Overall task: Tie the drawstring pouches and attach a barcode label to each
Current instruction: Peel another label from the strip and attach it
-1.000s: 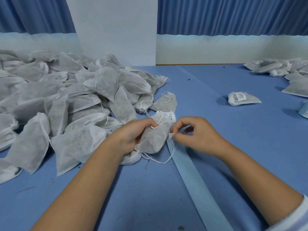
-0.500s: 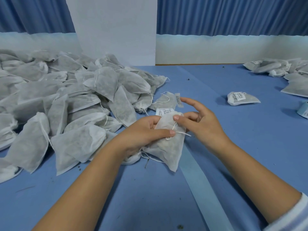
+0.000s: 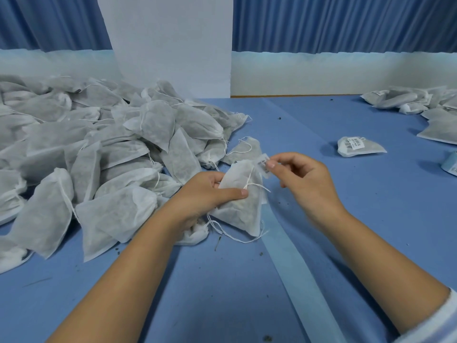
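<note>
My left hand (image 3: pixel 210 191) grips a white drawstring pouch (image 3: pixel 243 206) just above the blue table, thumb across its front. The pouch's neck points up and its cord ends hang loose over the front. At the neck, my right hand (image 3: pixel 304 179) pinches a small white barcode label (image 3: pixel 264 162) between thumb and forefinger. The label touches the top of the pouch. One labelled pouch (image 3: pixel 358 146) lies alone to the right.
A big heap of white pouches (image 3: pixel 86 149) covers the left of the blue table (image 3: pixel 371 219). More pouches (image 3: pixel 420 102) lie at the far right. A pale blue strip (image 3: pixel 304 288) runs down the table. A white panel (image 3: pixel 170 40) stands behind.
The pouch turned upright in my left hand. My right hand let go of the cord, took the barcode label and now pinches it at the pouch's neck.
</note>
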The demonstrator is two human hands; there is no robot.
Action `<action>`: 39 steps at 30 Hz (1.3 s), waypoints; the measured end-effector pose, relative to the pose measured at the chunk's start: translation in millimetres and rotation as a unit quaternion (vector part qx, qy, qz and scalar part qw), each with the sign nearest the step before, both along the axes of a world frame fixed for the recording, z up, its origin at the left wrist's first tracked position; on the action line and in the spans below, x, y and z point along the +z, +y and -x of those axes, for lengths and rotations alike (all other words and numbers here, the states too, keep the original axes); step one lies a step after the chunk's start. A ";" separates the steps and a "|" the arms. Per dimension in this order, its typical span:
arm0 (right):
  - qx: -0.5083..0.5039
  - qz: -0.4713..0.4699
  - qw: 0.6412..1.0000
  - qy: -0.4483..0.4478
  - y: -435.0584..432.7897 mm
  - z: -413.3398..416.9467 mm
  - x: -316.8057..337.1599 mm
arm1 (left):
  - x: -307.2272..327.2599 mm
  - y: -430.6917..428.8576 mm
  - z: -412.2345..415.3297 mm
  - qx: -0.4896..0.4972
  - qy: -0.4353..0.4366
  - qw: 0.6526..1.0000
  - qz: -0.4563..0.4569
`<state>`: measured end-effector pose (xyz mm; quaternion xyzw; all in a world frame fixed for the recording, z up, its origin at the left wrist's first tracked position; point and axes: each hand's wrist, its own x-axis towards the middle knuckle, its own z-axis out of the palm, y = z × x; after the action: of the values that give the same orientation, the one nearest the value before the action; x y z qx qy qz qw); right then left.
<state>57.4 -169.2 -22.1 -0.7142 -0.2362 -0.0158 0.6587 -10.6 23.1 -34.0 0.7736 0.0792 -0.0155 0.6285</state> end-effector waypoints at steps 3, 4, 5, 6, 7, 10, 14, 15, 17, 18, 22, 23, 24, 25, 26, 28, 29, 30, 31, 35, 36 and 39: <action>0.070 0.047 0.996 0.018 1.4 2.8 0.3 | -0.5 1.0 0.6 -0.025 -0.004 1.000 0.000; 0.085 0.058 0.994 0.022 2.2 3.0 -0.6 | -0.1 1.4 1.2 -0.036 -0.006 0.999 -0.001; 0.094 0.065 0.993 0.026 3.0 3.5 -1.6 | 0.5 1.4 1.9 -0.045 -0.008 0.999 -0.003; 0.097 0.068 0.992 0.031 3.7 3.4 -2.7 | 1.3 1.1 2.7 -0.054 -0.010 0.999 -0.004; 0.098 0.068 0.992 0.036 4.0 3.1 -3.9 | 1.9 0.4 3.6 -0.060 -0.014 0.998 -0.004; 0.089 0.067 0.993 0.035 3.5 0.8 -7.0 | 4.0 -2.6 5.5 -0.074 -0.021 0.997 0.003; 0.065 0.079 0.995 -0.005 4.0 -1.3 -10.8 | 7.7 -5.5 7.1 -0.078 -0.032 0.996 0.013; 0.055 0.084 0.995 -0.022 4.5 -0.8 -11.6 | 8.0 -6.2 7.0 -0.079 -0.032 0.996 0.018; 0.037 0.088 0.994 -0.057 4.8 0.2 -13.4 | 7.2 -8.5 6.1 -0.064 -0.028 0.997 0.030; 0.034 0.088 0.993 -0.070 4.8 1.0 -14.1 | 7.1 -10.6 5.1 -0.041 -0.027 0.998 0.030; 0.042 0.079 0.994 -0.060 6.6 2.3 -16.2 | 3.5 -18.4 1.2 0.052 -0.041 0.998 0.008; 0.038 0.077 0.995 -0.045 7.2 1.9 -16.3 | 3.4 -19.9 1.5 0.063 -0.048 0.997 0.022; 0.033 0.077 0.996 -0.024 7.9 1.7 -15.6 | 3.7 -21.3 1.9 0.075 -0.055 0.995 0.042; 0.035 0.076 0.997 0.005 8.2 1.3 -14.9 | 4.4 -22.4 2.2 0.087 -0.061 0.992 0.064; 0.046 0.073 0.995 0.039 8.4 0.7 -14.3 | 5.5 -23.6 2.5 0.099 -0.065 0.990 0.082; 0.081 0.066 0.989 0.104 8.5 0.8 -11.5 | 5.0 -24.8 1.6 0.119 -0.074 0.985 0.104; 0.103 0.056 0.985 0.129 8.7 1.6 -10.4 | 4.2 -25.4 0.9 0.127 -0.077 0.983 0.108; 0.127 0.040 0.980 0.147 8.8 1.9 -10.7 | 3.4 -26.2 0.2 0.131 -0.078 0.982 0.109; 0.149 0.019 0.975 0.164 8.7 2.6 -10.4 | 2.8 -27.1 -0.4 0.131 -0.078 0.982 0.110; 0.204 -0.050 0.947 0.244 8.1 2.0 -8.9 | 2.7 -28.9 1.0 0.108 -0.067 0.977 0.174; 0.204 -0.050 0.944 0.256 8.0 2.4 -8.7 | 3.1 -28.7 1.6 0.100 -0.065 0.972 0.202; 0.191 -0.045 0.947 0.255 8.9 2.4 -9.9 | 4.3 -28.1 3.0 0.089 -0.066 0.969 0.223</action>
<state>55.0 -160.3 -32.0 -0.6055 -0.1908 0.2825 0.7192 -13.6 -5.0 -29.6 0.6031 0.1007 0.0740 0.7878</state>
